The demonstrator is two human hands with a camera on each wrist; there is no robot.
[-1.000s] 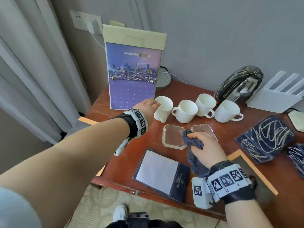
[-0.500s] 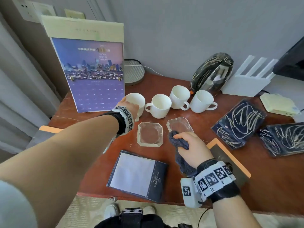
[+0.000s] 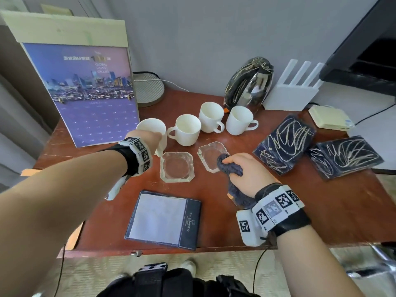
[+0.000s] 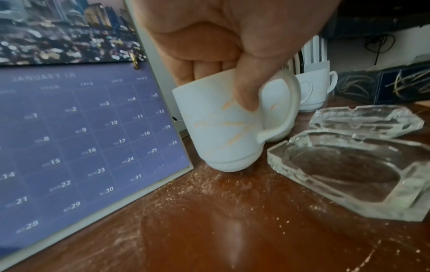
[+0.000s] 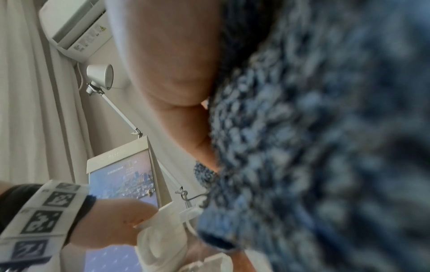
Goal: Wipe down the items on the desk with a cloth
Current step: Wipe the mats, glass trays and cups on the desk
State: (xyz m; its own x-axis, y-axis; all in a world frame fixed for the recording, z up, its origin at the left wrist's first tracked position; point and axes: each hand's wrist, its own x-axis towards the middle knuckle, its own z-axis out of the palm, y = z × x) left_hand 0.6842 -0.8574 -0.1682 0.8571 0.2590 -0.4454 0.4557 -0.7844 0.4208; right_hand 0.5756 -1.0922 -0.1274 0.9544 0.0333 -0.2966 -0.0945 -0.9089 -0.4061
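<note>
Currently, the left hand (image 4: 232,46) has its fingers curled over the rim of the leftmost white cup (image 4: 221,132), with the thumb pressed against the cup wall just beside the handle. The cup is tilted, its base edge near or touching the desk (image 3: 321,211); which of the two cannot be told. It sits just beside the purple calendar (image 3: 92,99). One second ago the same hand was only arriving at this cup, which stood upright; half a second ago the fingers were already over it.

The right hand (image 3: 246,174) has its fingers clamped around a bunched dark blue cloth (image 3: 230,168). The leading end of the cloth rests on the near edge of the right glass ashtray (image 3: 211,155), and its tail hangs back beneath the wrist. This grip and placement match both earlier frames. In the right wrist view the cloth (image 5: 325,147) fills most of the picture and is blurred.

The left glass ashtray (image 3: 176,167) lies just beside the right one, directly in front of the gripped cup. Three further white cups (image 3: 187,129) stand in a row to the right of the gripped cup, upright, handles to the right. A notepad folder (image 3: 162,219) lies at the near desk edge.

Behind the cups stands a dark kettle (image 3: 248,82), with a white router (image 3: 293,93) to its right. Two dark patterned packets (image 3: 285,142) lie on the right side of the desk. The head camera now looks down on the desk more steeply than one second ago.
</note>
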